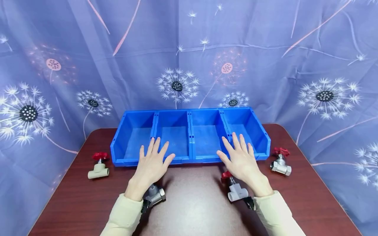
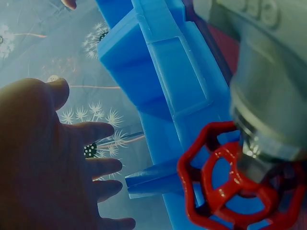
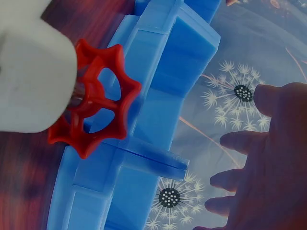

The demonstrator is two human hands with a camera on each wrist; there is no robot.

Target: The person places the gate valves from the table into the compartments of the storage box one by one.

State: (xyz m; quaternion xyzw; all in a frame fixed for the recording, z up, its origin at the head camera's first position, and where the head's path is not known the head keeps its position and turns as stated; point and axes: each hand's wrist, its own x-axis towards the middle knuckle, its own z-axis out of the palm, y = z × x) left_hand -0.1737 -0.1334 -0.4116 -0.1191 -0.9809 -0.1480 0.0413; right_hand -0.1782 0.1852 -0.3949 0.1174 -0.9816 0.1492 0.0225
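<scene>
My left hand (image 1: 150, 166) is spread with straight fingers above the front of the blue bins (image 1: 168, 161), holding nothing. Likewise spread, my right hand (image 1: 243, 162) hovers over the front right of the bins, palm down. Below the left wrist lies a grey valve (image 1: 156, 196) with a metal nut, partly covered by the hand; its red handwheel (image 2: 223, 191) shows in the left wrist view. A light grey plastic valve (image 1: 236, 192) lies by the right wrist, its red handwheel (image 3: 108, 100) large in the right wrist view.
Side by side, the bins form a row along the back of the brown table (image 1: 71, 203). A beige valve (image 1: 98, 170) with a red handle stands left of them, a silver metal valve (image 1: 281, 166) on the right. Behind hangs a blue dandelion-print curtain (image 1: 189, 32).
</scene>
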